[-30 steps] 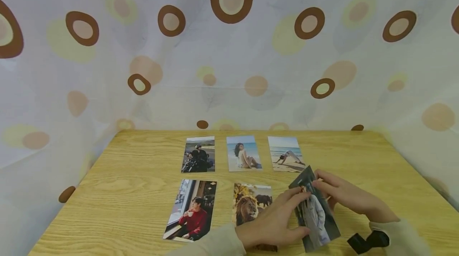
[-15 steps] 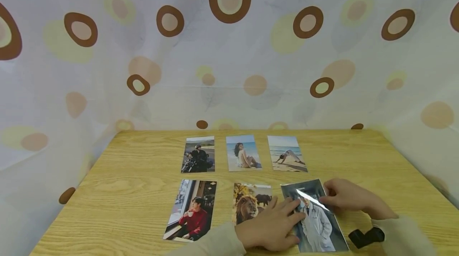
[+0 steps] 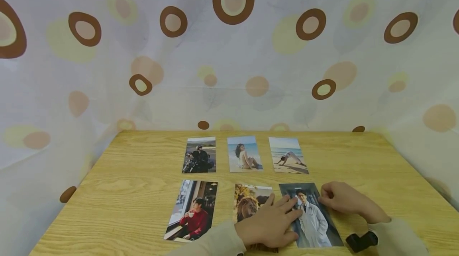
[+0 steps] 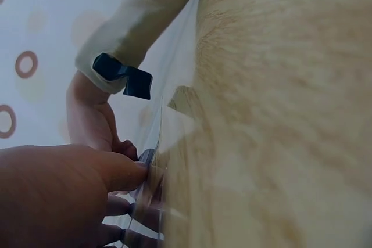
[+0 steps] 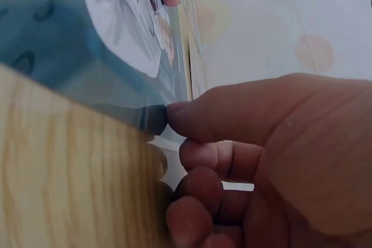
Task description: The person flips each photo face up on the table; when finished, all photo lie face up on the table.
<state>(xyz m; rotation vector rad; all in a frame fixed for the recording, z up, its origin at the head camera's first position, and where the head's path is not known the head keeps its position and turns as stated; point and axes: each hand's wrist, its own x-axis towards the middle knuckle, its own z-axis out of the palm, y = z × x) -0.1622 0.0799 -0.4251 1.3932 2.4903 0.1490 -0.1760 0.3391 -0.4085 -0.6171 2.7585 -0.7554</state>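
A photo print (image 3: 313, 224) of a person in a white coat with a stethoscope lies on the table at the front right. My left hand (image 3: 270, 224) spreads over its left edge, straight fingertips on the print, while the palm covers part of a lion photo (image 3: 246, 208). At the opposite edge my right hand (image 3: 346, 198) has its fingers curled. In the right wrist view its thumb (image 5: 186, 114) presses the print's edge (image 5: 125, 117), with the index finger close beside that edge. The left wrist view shows the left thumb (image 4: 125, 169) low against the glossy surface.
Behind stands a row of photos: a motorcyclist (image 3: 199, 156), a person sitting on a beach (image 3: 245, 156) and a beach stretch pose (image 3: 288, 156). A red-sweater photo (image 3: 193, 216) lies front left. The wooden table (image 3: 118, 200) meets a dotted curtain (image 3: 229, 56) at the back.
The white-coat photo has turned from a slant and come down flat beside the lion photo, lining up with the front row. Both hands have stayed at its edges.
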